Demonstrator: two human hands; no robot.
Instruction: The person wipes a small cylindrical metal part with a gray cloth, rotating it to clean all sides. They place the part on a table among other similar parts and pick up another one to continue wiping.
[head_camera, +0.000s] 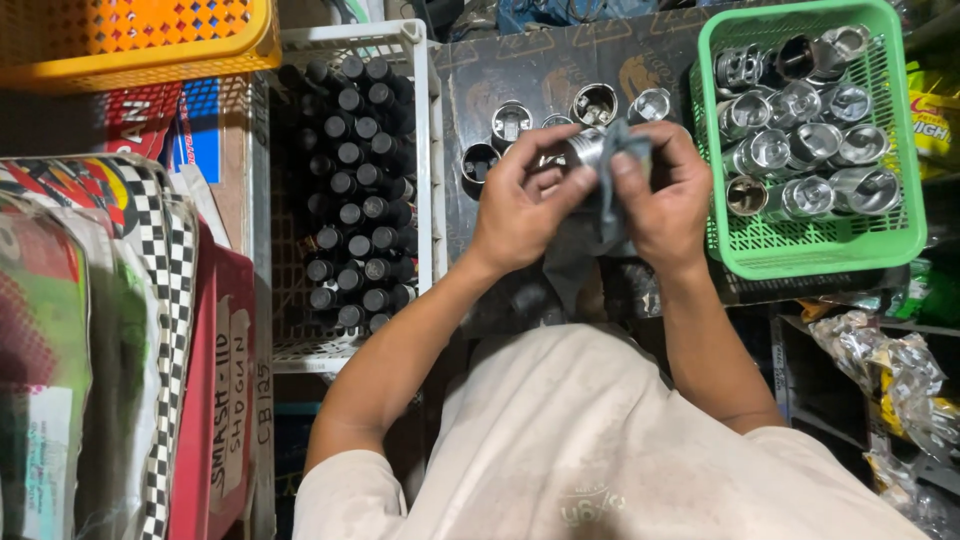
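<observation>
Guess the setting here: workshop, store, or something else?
Probably a motorcycle parts shop or small engine workshop. A green basket holds shiny metal pistons, a white crate is packed with black cylindrical parts, and both hands wipe a piston with a grey cloth.

Pistons (560, 125) on board (560, 60), far centre — crate (420, 150) of cylinders (355, 180) left, basket (820, 255) of pistons right; boxes (215, 400) near left.

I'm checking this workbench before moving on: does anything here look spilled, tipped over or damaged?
Nothing stands out. The left hand and right hand hold a metal piston in a grey cloth. More pistons fill the green basket, and black cylinders pack the white crate.
</observation>
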